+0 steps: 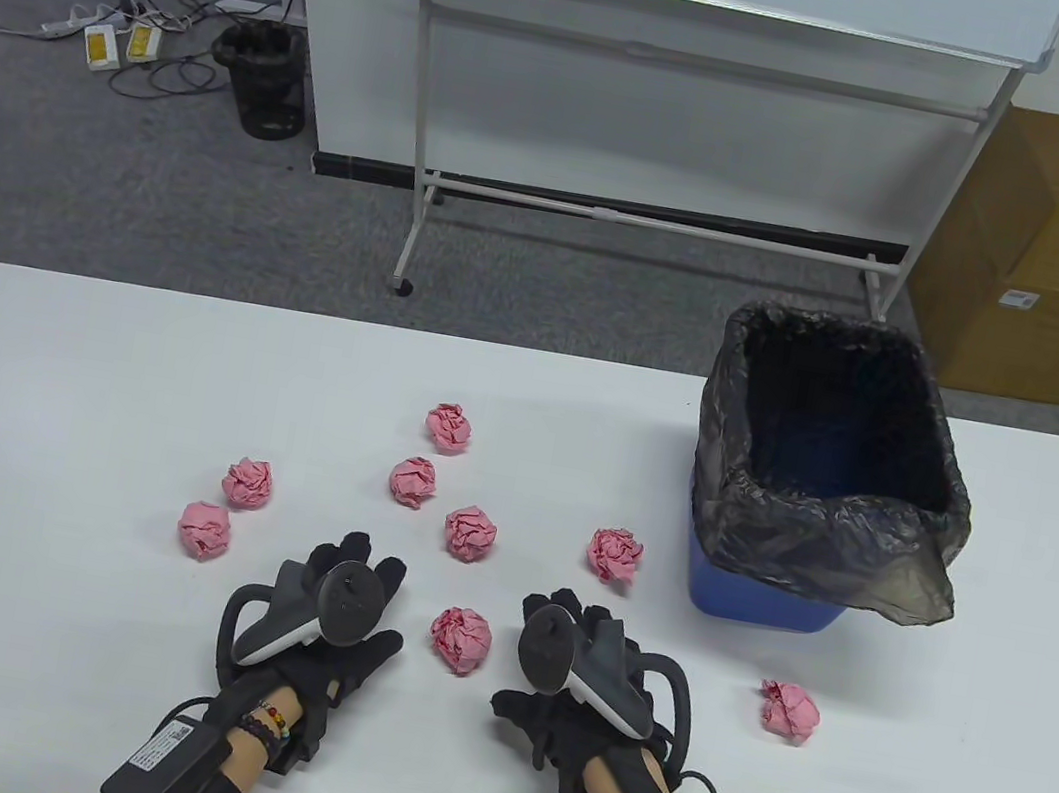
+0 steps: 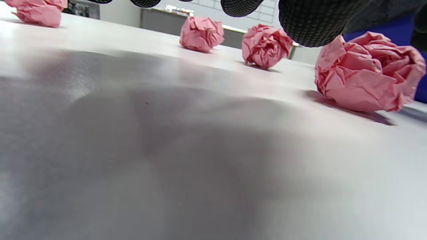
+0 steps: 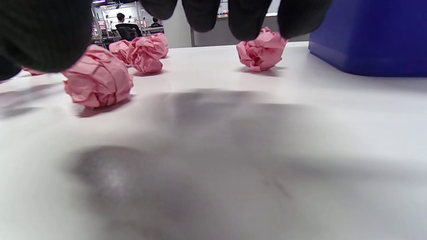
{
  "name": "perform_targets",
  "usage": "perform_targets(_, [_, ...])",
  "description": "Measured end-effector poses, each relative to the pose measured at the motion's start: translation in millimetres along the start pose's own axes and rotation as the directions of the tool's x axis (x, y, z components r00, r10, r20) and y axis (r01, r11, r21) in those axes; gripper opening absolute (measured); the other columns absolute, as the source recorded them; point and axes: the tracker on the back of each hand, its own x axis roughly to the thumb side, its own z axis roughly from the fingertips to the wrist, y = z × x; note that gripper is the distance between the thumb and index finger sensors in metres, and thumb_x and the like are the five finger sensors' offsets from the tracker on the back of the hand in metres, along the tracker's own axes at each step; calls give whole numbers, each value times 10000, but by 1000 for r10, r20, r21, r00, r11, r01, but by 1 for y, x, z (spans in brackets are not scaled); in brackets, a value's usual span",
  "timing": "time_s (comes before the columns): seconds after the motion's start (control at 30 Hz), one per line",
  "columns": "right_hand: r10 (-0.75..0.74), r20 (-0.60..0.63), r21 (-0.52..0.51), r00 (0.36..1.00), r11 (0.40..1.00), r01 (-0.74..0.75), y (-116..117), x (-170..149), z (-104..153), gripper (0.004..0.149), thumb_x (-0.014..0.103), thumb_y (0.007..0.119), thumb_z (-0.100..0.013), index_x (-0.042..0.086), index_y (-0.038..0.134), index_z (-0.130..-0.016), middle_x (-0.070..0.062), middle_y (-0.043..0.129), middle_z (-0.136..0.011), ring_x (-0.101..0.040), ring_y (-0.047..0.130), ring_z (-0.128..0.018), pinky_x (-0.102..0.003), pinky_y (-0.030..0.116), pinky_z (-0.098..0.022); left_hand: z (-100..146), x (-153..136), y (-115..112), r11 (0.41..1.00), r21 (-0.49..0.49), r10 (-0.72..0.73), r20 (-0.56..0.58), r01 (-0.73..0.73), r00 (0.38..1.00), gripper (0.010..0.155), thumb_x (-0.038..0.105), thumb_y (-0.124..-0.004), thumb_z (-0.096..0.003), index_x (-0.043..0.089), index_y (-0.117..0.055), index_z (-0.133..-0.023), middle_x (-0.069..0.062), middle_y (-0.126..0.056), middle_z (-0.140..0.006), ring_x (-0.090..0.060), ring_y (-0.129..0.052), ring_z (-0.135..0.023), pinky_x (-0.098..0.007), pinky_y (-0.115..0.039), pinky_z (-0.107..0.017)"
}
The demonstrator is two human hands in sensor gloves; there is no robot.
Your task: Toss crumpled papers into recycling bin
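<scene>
Both hands lie low over the white table (image 1: 82, 403), palms down, holding nothing. Left hand (image 1: 330, 617): fingers (image 2: 313, 23) loosely extended and slightly spread, tips hanging above the surface in the left wrist view; whether they touch the table cannot be told. Right hand (image 1: 575, 668): fingers (image 3: 247, 16) side by side, close together and lightly curled, tips just above the table, thumb apart at the left of the right wrist view. Eight pink paper balls lie loose on the table. One ball (image 1: 460, 640) sits between the two hands, just beside the left thumb and clear of it. A second ball (image 1: 470, 534) lies beyond the fingertips between the hands; a third ball (image 1: 615, 554) lies just ahead of the right fingers (it shows directly under them in the right wrist view). A fourth ball (image 1: 789, 710) lies well to the right of the right hand. The remaining four lie ahead and left of the left fingers. The bin (image 1: 759, 597), blue with a black liner (image 1: 906, 571), stands ahead and right of the right fingers, near the third ball; no paper is visible inside.
</scene>
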Motion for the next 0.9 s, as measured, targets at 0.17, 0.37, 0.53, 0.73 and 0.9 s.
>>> perform_targets(0.17, [-7,6,-6,1000,1000,7,-1,1,1,967,651,782,-299,342,308,-1082,16,366,-1200,-346,468,-1130,-585,510,-764,-1,-11,10,999,35,26,-60,-24,998,769,544,-682,-483,279,-364,-1131,-165,-188,-1219,-476,-286,-1103,-696,-397,-746])
perform_targets(0.37, [-20,6,-1,1000,1000,20,0,-1,0,964,650,782,-300,341,309,-1082,14,371,-1199,-346,471,-1129,-584,512,-763,0,-33,26,991,126,75,-185,-53,980,783,546,-686,-486,257,-354,-1134,-180,-197,-1216,-481,-289,-1098,-691,-403,-744])
perform_targets(0.53, [-25,5,5,1000,1000,25,-1,-2,1,966,652,781,-300,339,308,-1083,13,373,-1199,-349,473,-1128,-584,513,-763,-1,-52,42,985,172,68,-304,-16,950,801,538,-702,-482,242,-342,-1133,-186,-201,-1215,-485,-293,-1098,-689,-407,-747])
perform_targets(0.73, [-45,2,-6,999,999,45,-5,-4,1,964,650,783,-300,340,312,-1082,7,374,-1200,-349,476,-1128,-585,513,-763,-8,-88,57,979,202,89,-427,-1,900,844,541,-730,-475,217,-311,-1133,-191,-206,-1215,-495,-321,-1097,-679,-436,-750])
perform_targets(0.9, [-53,-2,-7,999,999,53,-5,-5,1,963,649,784,-300,339,315,-1083,8,377,-1200,-353,478,-1127,-586,513,-763,-13,-116,59,980,200,101,-511,4,853,874,538,-763,-465,191,-313,-1129,-196,-228,-1214,-512,-366,-1090,-671,-476,-746])
